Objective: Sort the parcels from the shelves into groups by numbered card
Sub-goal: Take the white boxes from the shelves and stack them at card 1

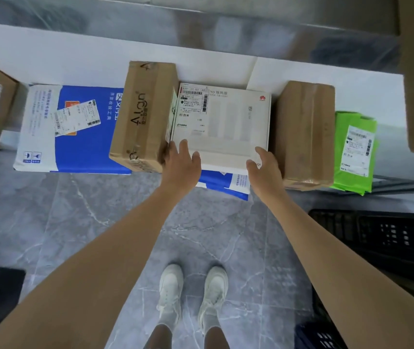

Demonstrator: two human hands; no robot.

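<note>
Fingers (182, 147) spread and uncurled, left hand (180, 161) rested on near corner of white box (228, 122), right hand (265, 163) touched its other near corner, taped carton (143, 117) beside left hand

Left box (145, 114) hems the left hand's (180, 163) outer side, right box (306, 132) the right hand's (265, 166); room is free behind both.

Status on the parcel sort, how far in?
Done: nothing visibly sorted; no numbered cards or groups show in this view.
In hand: left hand and right hand are at the near edge of the white box, which lies on a blue mailer.
Left: Align box, plain brown box, green bag and blue-white mailer sit on the shelf.
</note>
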